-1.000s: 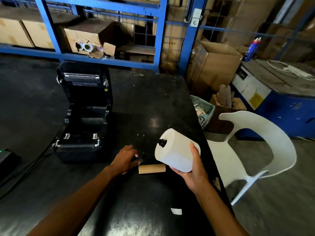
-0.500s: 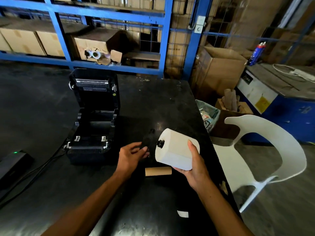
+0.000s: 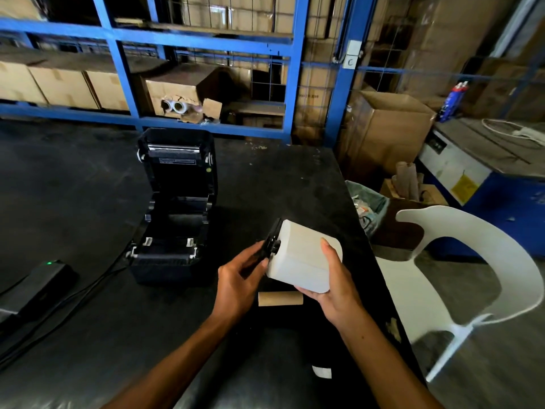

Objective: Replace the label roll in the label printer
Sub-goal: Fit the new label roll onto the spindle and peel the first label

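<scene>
My right hand (image 3: 333,284) grips a full white label roll (image 3: 300,255) above the black table. A black spindle runs through the roll's core. My left hand (image 3: 239,278) holds a black flat end guide (image 3: 269,245) pressed against the roll's left face at the spindle. An empty brown cardboard core (image 3: 280,298) lies on the table just below the roll. The black label printer (image 3: 174,208) stands to the left with its lid up and its roll bay empty.
A black power adapter (image 3: 38,284) with a green light and cables lies at the left. A white label scrap (image 3: 322,372) lies near the table's front. A white plastic chair (image 3: 460,273) stands past the right edge. Blue shelving with cartons stands behind.
My left hand rose from the table with a black end guide and brought it to the roll's left face. My right hand kept holding the roll.
</scene>
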`<action>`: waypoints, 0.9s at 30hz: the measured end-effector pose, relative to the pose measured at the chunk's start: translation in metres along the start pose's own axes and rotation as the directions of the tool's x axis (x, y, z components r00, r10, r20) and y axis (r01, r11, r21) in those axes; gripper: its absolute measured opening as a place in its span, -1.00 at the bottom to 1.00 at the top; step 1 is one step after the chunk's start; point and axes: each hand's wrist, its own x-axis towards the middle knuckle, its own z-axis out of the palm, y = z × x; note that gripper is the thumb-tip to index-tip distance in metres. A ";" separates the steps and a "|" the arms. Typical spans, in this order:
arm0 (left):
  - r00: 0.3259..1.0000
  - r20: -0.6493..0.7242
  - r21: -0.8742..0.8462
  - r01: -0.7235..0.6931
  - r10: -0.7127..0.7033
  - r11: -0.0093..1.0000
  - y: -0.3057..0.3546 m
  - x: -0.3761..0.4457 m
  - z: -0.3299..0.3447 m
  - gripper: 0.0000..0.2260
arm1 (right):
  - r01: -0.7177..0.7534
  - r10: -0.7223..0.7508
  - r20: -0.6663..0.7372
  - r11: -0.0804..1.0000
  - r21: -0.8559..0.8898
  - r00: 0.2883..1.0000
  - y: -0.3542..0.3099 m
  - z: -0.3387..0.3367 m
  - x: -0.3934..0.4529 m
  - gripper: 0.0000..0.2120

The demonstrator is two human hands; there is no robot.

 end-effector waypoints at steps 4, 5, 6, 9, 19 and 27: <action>0.986 -0.045 0.149 -0.155 0.163 0.977 0.001 -0.003 -0.001 -0.64 | 0.004 -0.004 0.015 1.000 -0.011 1.000 -0.002 0.002 -0.003 -0.56; 0.974 -0.048 0.201 -0.209 0.223 0.957 0.000 -0.003 -0.001 -0.63 | 0.006 -0.006 0.017 1.000 -0.011 1.000 -0.003 0.003 -0.004 -0.56; 0.958 -0.028 0.255 -0.268 0.284 0.929 -0.001 -0.004 -0.002 -0.62 | 0.006 -0.006 0.023 1.000 -0.007 1.000 -0.003 0.004 -0.005 -0.57; 0.915 0.053 0.356 -0.392 0.401 0.848 -0.006 -0.004 -0.005 -0.62 | 0.003 -0.003 0.030 1.000 0.006 1.000 -0.004 0.006 -0.007 -0.57; 0.861 0.265 0.439 -0.509 0.434 0.741 -0.001 0.005 -0.022 -0.65 | 0.014 -0.016 0.056 0.999 0.034 0.998 -0.008 0.006 -0.014 -0.61; 0.938 0.233 0.351 -0.328 0.258 0.877 0.016 0.001 -0.022 -0.57 | 0.033 -0.034 0.072 0.999 0.025 0.997 -0.008 0.010 -0.014 -0.59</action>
